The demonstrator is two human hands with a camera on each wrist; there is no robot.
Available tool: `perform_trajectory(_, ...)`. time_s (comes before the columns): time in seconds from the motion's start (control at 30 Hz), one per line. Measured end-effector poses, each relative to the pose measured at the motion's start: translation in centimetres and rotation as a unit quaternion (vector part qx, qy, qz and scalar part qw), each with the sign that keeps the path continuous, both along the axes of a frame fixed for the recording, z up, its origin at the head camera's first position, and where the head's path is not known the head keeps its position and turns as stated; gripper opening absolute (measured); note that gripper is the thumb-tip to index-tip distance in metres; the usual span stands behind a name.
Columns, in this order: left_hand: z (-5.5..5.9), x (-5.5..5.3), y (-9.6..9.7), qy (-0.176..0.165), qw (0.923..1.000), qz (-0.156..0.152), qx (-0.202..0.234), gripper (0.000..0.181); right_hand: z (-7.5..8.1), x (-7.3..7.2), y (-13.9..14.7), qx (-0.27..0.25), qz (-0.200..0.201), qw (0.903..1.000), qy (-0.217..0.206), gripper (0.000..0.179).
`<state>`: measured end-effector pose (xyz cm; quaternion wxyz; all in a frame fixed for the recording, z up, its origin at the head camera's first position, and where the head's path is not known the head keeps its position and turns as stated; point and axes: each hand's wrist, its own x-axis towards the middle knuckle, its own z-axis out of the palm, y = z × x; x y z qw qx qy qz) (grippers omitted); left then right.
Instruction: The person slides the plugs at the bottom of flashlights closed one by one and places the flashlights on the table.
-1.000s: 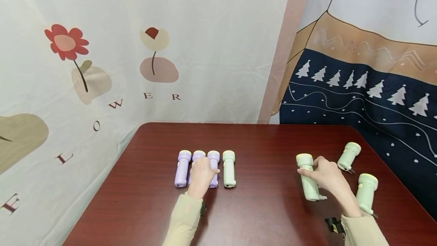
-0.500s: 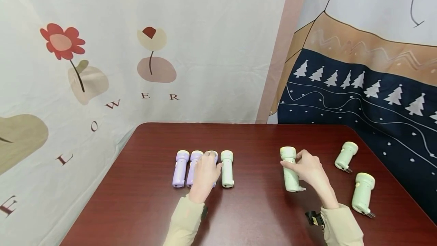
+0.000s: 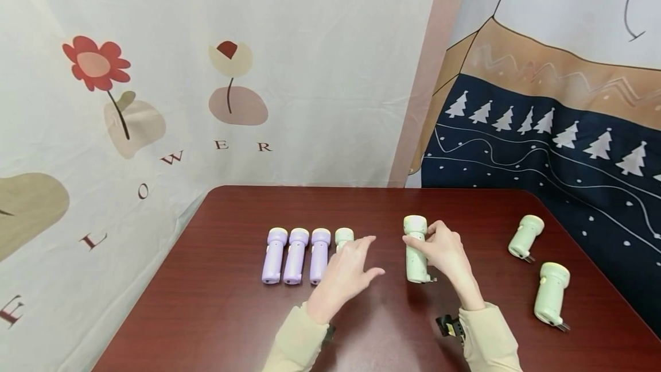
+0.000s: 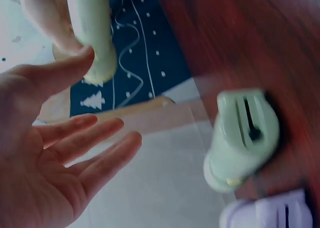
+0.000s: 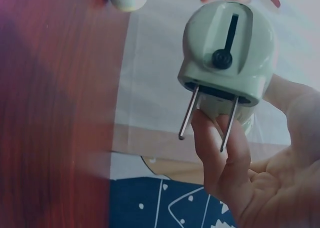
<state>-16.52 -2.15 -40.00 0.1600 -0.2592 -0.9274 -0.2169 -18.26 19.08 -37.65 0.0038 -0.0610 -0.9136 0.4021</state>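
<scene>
My right hand point(image 3: 446, 251) grips a pale green flashlight point(image 3: 415, 257) between thumb and fingers, its head pointing away from me. In the right wrist view, two metal plug prongs point(image 5: 227, 125) stick out of its tail, beside a dark slider. My left hand point(image 3: 343, 274) has its fingers spread and holds nothing. It hovers over another green flashlight point(image 3: 344, 235), hiding most of that one in the head view. The left wrist view shows this green flashlight point(image 4: 245, 138) from its tail end, apart from the palm. Three purple flashlights point(image 3: 296, 257) lie side by side to its left.
Two more green flashlights lie at the right: one farther back point(image 3: 525, 238) and a nearer one point(image 3: 551, 297), both with prongs out. All rest on a dark red wooden table point(image 3: 206, 314). Printed cloth point(image 3: 320, 73) hangs behind the table.
My right hand has carried its green flashlight leftward, toward the row. My left hand has moved right, off the purple flashlights, and its fingers have spread.
</scene>
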Motion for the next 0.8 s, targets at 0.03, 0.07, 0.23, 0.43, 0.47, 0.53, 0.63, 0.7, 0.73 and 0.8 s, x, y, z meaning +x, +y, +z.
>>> perform_trajectory(0.03, 0.0, 0.1, 0.3, -0.006, 0.9999, -0.010, -0.005, 0.059, 0.0, 0.0, -0.2, -0.003, -0.001, 1.0000, 0.000, 0.056)
perform_trajectory(0.07, 0.0, 0.3, 0.6, -0.011, 0.9997, -0.016, -0.012, 0.061, -0.1, 0.0, -0.3, -0.006, -0.003, 1.0000, 0.001, 0.056)
perform_trajectory(0.23, -0.3, 0.8, 1.9, -0.018, 0.9987, -0.026, -0.040, 0.067, -0.3, 0.2, -0.9, -0.021, -0.009, 0.9997, 0.005, 0.057)
perform_trajectory(0.43, -0.7, 1.2, 3.2, 0.001, 0.9994, -0.022, -0.028, 0.073, -0.3, 0.2, -1.1, -0.026, -0.022, 0.9994, 0.011, 0.057)
perform_trajectory(0.47, -0.8, 1.3, 3.4, 0.006, 0.9994, -0.020, -0.026, 0.073, -0.4, 0.2, -1.1, -0.029, -0.023, 0.9992, 0.013, 0.057)
perform_trajectory(0.53, -0.9, 1.4, 3.7, 0.014, 0.9995, -0.020, -0.020, 0.071, -0.4, 0.1, -1.2, -0.033, -0.024, 0.9991, 0.015, 0.056)
perform_trajectory(0.63, -1.0, 1.5, 4.0, 0.024, 0.9994, -0.022, -0.011, 0.067, -0.5, 0.0, -1.4, -0.036, -0.025, 0.9989, 0.018, 0.054)
perform_trajectory(0.7, -1.1, 1.5, 4.2, 0.028, 0.9993, -0.021, -0.008, 0.065, -0.5, -0.1, -1.5, -0.035, -0.026, 0.9989, 0.019, 0.053)
perform_trajectory(0.73, -1.1, 1.5, 4.2, 0.030, 0.9993, -0.020, -0.008, 0.064, -0.6, -0.1, -1.5, -0.034, -0.025, 0.9989, 0.021, 0.052)
perform_trajectory(0.8, -1.1, 1.5, 4.3, 0.035, 0.9992, -0.017, -0.010, 0.063, -0.7, -0.1, -1.6, -0.033, -0.025, 0.9989, 0.021, 0.052)
